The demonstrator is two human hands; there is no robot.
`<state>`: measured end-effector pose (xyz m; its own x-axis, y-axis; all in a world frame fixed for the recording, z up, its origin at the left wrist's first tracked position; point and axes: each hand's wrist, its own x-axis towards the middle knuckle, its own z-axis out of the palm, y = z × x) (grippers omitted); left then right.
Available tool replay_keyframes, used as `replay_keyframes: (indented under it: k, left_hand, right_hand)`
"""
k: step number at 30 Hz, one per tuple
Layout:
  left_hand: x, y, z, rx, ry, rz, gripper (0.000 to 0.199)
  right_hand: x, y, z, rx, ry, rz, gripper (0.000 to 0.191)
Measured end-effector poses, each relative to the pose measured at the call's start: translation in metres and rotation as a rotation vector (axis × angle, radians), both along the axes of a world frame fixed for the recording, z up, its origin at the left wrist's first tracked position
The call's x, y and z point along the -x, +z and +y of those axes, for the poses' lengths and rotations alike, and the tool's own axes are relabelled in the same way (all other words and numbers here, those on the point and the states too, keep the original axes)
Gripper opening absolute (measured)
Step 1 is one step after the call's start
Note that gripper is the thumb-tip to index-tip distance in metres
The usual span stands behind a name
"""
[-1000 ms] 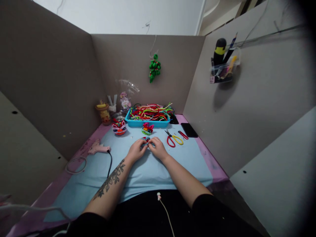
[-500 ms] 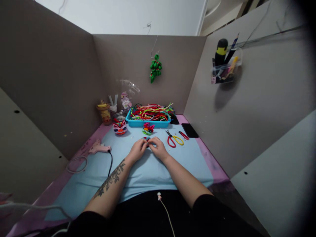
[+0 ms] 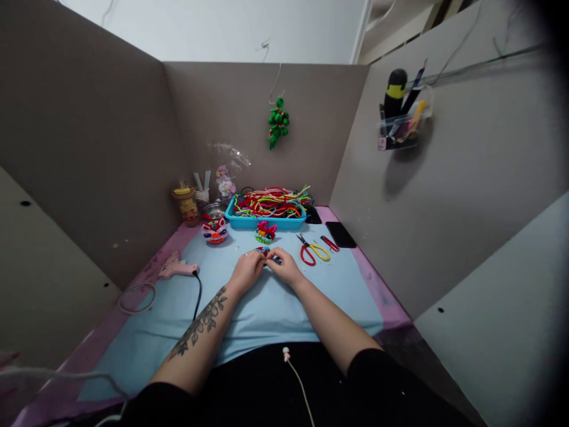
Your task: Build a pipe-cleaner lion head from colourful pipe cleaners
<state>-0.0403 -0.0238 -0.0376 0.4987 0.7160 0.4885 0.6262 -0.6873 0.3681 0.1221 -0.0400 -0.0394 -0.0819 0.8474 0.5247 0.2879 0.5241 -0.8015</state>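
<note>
Both hands meet over the middle of the blue mat. Between their fingertips is a small red and blue pipe-cleaner piece [image 3: 263, 251], mostly hidden by the fingers. My left hand [image 3: 246, 270] is closed in a pinch on its left side. From the right, my right hand [image 3: 285, 267] pinches the same piece with thumb and fingers together. Just beyond stands a magenta, orange and green pipe-cleaner animal head [image 3: 265, 232]. A red, pink and orange one [image 3: 215, 231] sits farther left.
Behind lies a blue tray [image 3: 267, 223] heaped with colourful pipe cleaners. Scissors [image 3: 313, 249], a red cutter [image 3: 329, 243] and a black phone [image 3: 341, 235] are on the right. A pink glue gun [image 3: 178, 267] with its cord rests left. Grey partitions [image 3: 262, 160] enclose the table.
The view has shifted very slightly. My fingers have moved a little around the piece, and both hands still hold it in the same spot.
</note>
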Motion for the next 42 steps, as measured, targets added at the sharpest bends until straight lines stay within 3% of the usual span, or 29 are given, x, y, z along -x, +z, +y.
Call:
replay_keyframes:
  k: [6,12,23,28,31,35,42]
  left_hand:
    - [-0.001,0.005,-0.004,-0.060,0.034,0.099,0.010]
    - [-0.001,0.005,-0.005,-0.093,0.043,0.118,0.012]
    - [0.003,-0.003,0.001,0.000,-0.007,-0.023,0.014]
    - [0.003,-0.001,0.000,-0.009,0.011,0.035,0.013]
    - [0.003,0.002,-0.002,-0.037,0.028,0.052,0.013]
    - [0.003,0.004,-0.004,-0.087,0.014,0.047,0.016]
    - [0.002,0.010,-0.009,-0.187,0.004,0.065,0.018]
  right_hand:
    - [-0.002,-0.003,0.003,0.144,0.064,0.031,0.008]
    - [-0.004,-0.005,0.004,0.175,0.058,-0.069,0.008]
    - [-0.003,0.001,-0.007,-0.278,-0.156,-0.634,0.009]
    - [0.000,0.005,-0.010,-0.370,-0.177,-0.818,0.011]
    - [0.000,0.005,-0.010,-0.355,-0.186,-0.805,0.011]
    - [-0.002,0.002,-0.008,-0.255,-0.201,-0.631,0.007]
    - [-0.003,-0.002,0.002,-0.118,-0.020,-0.292,0.011]
